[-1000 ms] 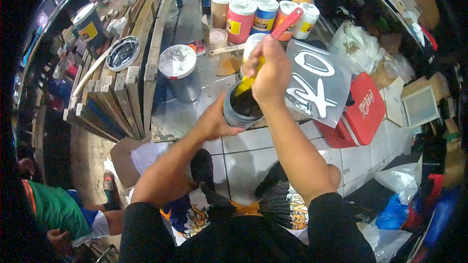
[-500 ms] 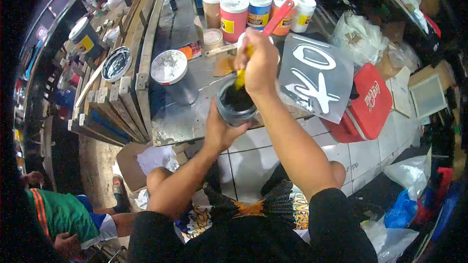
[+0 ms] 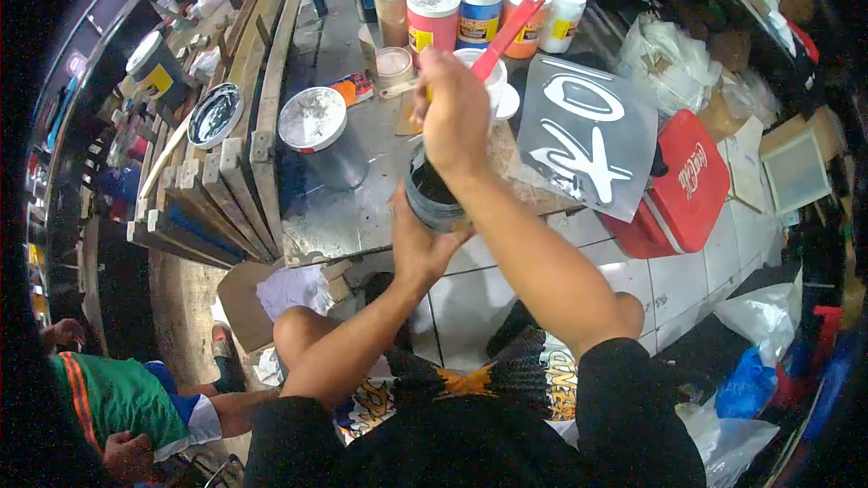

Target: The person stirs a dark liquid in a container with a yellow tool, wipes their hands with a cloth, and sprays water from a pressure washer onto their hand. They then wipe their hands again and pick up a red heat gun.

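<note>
My left hand point(image 3: 420, 253) is closed around a dark jar point(image 3: 440, 213) at the front edge of the worktable. The jar tilts, its mouth facing up, with black paint inside. Over the mouth, my right hand point(image 3: 457, 117) is closed on a yellow-handled tool point(image 3: 429, 97). My fingers cover most of the tool, and its kind and lower end are hidden. Just behind the right hand, a red spatula handle point(image 3: 511, 34) slants up from a white tub point(image 3: 495, 81). A lidded grey tub point(image 3: 333, 163) stands left of the jar.
Several lidded paint tubs point(image 3: 432, 23) line the back of the table point(image 3: 316, 230). A printed sheet point(image 3: 588, 131) overhangs the right edge above a red cooler point(image 3: 692, 185). Wooden frames point(image 3: 240, 190) stack at left, with a paint-covered lid point(image 3: 217, 117). Another person in a green shirt point(image 3: 122, 398) sits lower left.
My right hand has shifted a little left and up with the yellow-handled tool, and less of the tool shows. The jar stays in my left hand, slightly tilted differently.
</note>
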`<state>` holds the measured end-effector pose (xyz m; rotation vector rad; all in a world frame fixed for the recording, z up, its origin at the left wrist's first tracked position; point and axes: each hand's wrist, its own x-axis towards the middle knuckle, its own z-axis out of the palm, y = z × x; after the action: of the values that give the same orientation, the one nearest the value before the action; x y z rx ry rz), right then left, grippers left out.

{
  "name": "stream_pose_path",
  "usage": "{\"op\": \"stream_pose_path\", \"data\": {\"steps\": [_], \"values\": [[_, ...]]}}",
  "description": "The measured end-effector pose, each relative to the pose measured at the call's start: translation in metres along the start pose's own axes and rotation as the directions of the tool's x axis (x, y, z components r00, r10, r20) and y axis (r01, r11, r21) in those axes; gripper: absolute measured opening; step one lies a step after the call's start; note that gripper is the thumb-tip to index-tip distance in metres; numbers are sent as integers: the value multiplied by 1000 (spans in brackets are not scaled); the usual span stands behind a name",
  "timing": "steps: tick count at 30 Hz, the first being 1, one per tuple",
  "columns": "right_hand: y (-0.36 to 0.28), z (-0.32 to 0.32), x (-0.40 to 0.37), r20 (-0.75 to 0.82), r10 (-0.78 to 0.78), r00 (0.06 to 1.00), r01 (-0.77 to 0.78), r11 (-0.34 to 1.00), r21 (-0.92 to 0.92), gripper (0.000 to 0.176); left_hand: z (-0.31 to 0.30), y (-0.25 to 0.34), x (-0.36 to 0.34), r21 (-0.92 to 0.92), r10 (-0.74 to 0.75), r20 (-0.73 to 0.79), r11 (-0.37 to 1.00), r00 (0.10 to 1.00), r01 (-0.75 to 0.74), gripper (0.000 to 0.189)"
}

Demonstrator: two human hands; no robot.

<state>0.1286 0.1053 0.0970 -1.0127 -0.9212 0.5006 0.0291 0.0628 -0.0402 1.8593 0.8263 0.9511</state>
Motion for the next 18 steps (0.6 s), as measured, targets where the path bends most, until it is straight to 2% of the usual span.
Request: {"op": "stream_pose_path", "data": {"steps": [1, 2, 3, 4, 5, 6, 8, 9, 10, 11, 12, 13, 14, 16, 17, 18], "values": [[2, 3, -4, 76, 35, 997, -37, 999, 25, 32, 1, 1, 3, 173, 32, -42, 985, 999, -24, 101], [2, 1, -5, 79, 33, 996, -35, 999, 25, 32, -10, -1, 13, 174, 34, -45, 984, 998, -26, 101], [-7, -5, -7, 308, 125, 943, -183, 969, 166, 33, -36, 12, 32, 45, -219, 325, 975, 920, 217, 99], [-15, -13, -10, 526, 175, 832, -355, 897, 262, 34, -61, 13, 47, 17, -366, 669, 878, 647, 478, 97], [-20, -21, -4, 656, 158, 738, -474, 813, 337, 36, -71, -37, 60, -25, -118, 814, 971, 569, 237, 97], [-21, -28, 2, 655, 145, 741, -489, 786, 378, 37, -75, -41, 58, -29, -114, 813, 972, 572, 234, 97], [-26, -36, 12, 387, 235, 892, -385, 843, 376, 36, -80, -47, 53, 30, 2, 593, 999, 805, -24, 99], [-30, -37, 14, 234, 245, 941, -315, 887, 338, 35, -75, -11, 37, 51, 17, 431, 998, 902, -43, 102], [-28, -33, 13, 237, 241, 941, -313, 887, 340, 35, -61, -4, 26, 54, 19, 428, 997, 903, -46, 102], [-23, -25, 9, 112, 191, 975, -213, 946, 245, 34, -48, 1, 15, 31, 11, 243, 999, 970, -19, 103], [-17, -16, 4, -5, 128, 992, -126, 983, 132, 33, -35, 5, 7, 2, -9, 48, 1000, 999, 9, 104], [-5, -3, -1, -34, -33, 999, 34, 999, 23, 31, -19, 1, 6, -91, -78, -9, 993, 997, 77, 105], [4, 9, -9, -37, 65, 997, -63, 997, 53, 32, -15, -15, 3, -90, -84, -12, 993, 996, 82, 105], [-2, 18, -20, 235, 33, 972, -41, 999, 30, 29, -18, -14, 12, -188, -26, 17, 982, 1000, 28, 106], [-8, 11, -24, 232, 35, 972, -43, 999, 27, 29, -31, -16, 19, -33, -61, 105, 997, 993, 64, 101], [-16, -7, -26, 496, 96, 863, -210, 961, 179, 28, -48, -10, 25, -38, -65, 114, 997, 991, 70, 101]]}}
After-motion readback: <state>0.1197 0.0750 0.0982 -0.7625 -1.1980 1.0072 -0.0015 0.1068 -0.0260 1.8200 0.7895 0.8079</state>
